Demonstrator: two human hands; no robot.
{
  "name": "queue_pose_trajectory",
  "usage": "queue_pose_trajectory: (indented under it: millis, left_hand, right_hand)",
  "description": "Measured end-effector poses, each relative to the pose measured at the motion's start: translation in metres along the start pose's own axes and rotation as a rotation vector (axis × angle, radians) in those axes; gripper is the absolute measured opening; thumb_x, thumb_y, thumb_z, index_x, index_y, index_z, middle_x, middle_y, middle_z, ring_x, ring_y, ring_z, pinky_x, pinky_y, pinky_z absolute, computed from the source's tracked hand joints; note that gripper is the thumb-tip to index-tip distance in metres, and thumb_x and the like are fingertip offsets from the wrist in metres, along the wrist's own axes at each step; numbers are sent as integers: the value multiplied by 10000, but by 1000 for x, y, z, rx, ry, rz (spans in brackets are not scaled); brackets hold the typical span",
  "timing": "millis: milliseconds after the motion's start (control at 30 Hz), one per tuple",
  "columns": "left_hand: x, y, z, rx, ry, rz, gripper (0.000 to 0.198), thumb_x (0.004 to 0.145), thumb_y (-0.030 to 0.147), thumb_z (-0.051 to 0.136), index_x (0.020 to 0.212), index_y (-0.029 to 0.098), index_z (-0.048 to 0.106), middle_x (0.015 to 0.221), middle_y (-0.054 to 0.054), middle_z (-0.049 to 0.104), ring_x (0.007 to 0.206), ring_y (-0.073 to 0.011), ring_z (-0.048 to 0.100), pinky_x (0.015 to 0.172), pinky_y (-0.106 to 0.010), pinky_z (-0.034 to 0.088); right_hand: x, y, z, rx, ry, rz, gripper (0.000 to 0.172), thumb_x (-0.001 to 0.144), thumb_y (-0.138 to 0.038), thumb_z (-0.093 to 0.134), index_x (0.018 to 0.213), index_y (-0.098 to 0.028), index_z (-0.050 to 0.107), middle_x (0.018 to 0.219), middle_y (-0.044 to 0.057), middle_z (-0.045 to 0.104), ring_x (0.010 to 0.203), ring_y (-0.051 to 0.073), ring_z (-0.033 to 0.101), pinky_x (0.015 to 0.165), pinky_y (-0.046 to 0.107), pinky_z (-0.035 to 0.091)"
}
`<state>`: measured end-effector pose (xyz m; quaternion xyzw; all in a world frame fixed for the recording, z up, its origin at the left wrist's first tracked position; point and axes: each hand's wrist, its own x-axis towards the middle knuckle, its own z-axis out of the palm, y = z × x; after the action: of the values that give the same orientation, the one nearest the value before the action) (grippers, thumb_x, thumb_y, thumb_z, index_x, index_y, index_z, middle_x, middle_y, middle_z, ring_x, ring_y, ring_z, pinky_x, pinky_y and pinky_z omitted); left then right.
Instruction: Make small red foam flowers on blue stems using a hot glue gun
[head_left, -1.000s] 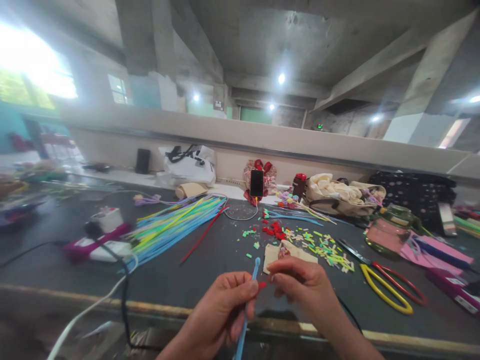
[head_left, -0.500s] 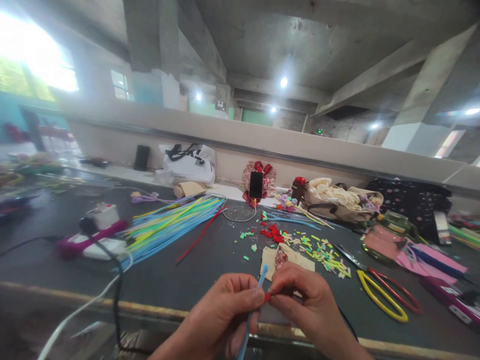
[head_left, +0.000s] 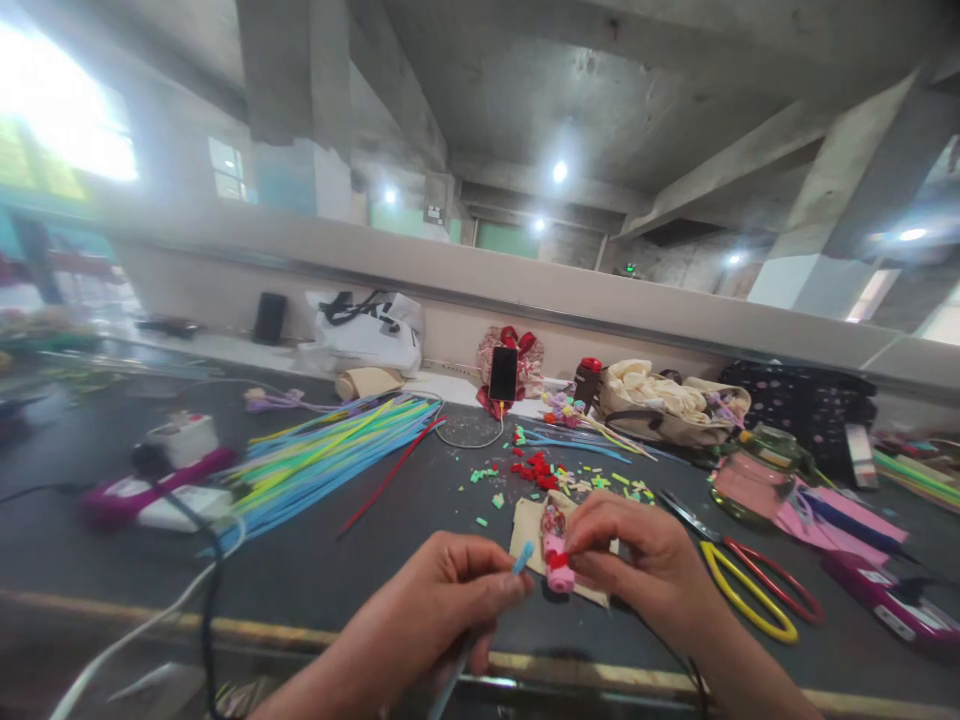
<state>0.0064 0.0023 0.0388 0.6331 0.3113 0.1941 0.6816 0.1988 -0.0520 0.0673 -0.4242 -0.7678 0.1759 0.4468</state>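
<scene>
A light-blue pipe cleaner (head_left: 525,555) is pinched between thumb and fingers of my left hand (head_left: 461,595), its tip pointing up and its tail running down below the hand. My right hand (head_left: 637,560) has thumb and forefinger closed on a small red piece (head_left: 559,560), right at a pink tube-shaped object (head_left: 559,580). Whether the red piece touches the tube I cannot tell. The pink object lies on a beige cloth pad (head_left: 527,525), its far end patterned, its kind unclear. Small red cut pieces (head_left: 536,470) are scattered just behind the pad.
Blue, green and yellow pipe cleaners (head_left: 330,460) lie in a bundle on the left, beside a single red one (head_left: 386,485). To the right are scissors (head_left: 750,590) with yellow and red handles and a green jar (head_left: 754,475). A phone (head_left: 503,374) stands at the back.
My hands have moved apart. The right hand has carried the red piece away from the blue pipe cleaner to the pink tube, now uncovered. The left hand has shifted slightly left.
</scene>
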Motion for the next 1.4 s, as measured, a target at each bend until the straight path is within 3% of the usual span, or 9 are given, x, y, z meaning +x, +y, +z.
queue_pose_trajectory:
  millis: [133,300,400,667,1167,1400]
  left_hand:
    - [3,5,-5,171,18,32,272,726,385,520,806,150,633,384,77,480,286,-33,285,311,-142,203]
    - [1,14,-9,488,202,241,298,730,380,500,655,150,675,462,60,453,448,-66,365,427,-171,257]
    - [-2,21,-8,603,282,303,240,720,311,505,657,171,690,519,51,498,508,-83,422,468,-176,290]
    - [-4,24,-1,738,278,353,218,732,270,500,723,236,715,553,49,577,517,-83,473,497,-178,301]
    - [-3,19,7,970,326,409,274,778,218,436,689,266,691,623,23,620,624,-111,553,547,-196,316]
    - [-3,17,8,960,310,419,265,783,239,436,724,265,693,644,18,625,633,-114,557,560,-195,326]
  right_hand:
    - [7,-3,-3,-7,-11,-20,60,745,-161,579,715,-171,629,688,40,624,653,150,565,615,270,435]
    - [10,-2,-4,-27,20,-19,49,742,-167,581,706,-172,614,681,30,601,656,146,545,616,266,418]
    - [9,-2,-3,-28,63,29,58,745,-169,576,694,-175,603,667,16,587,637,135,532,599,254,406]
    - [2,-2,7,29,102,92,95,750,-217,573,680,-168,613,679,24,596,653,139,555,606,248,415]
    - [-1,3,15,-116,100,8,66,727,-150,608,708,-152,671,646,41,611,559,117,540,459,199,383]
    - [-2,7,16,-196,80,-45,73,734,-141,593,731,-167,661,675,33,613,565,109,537,479,194,401]
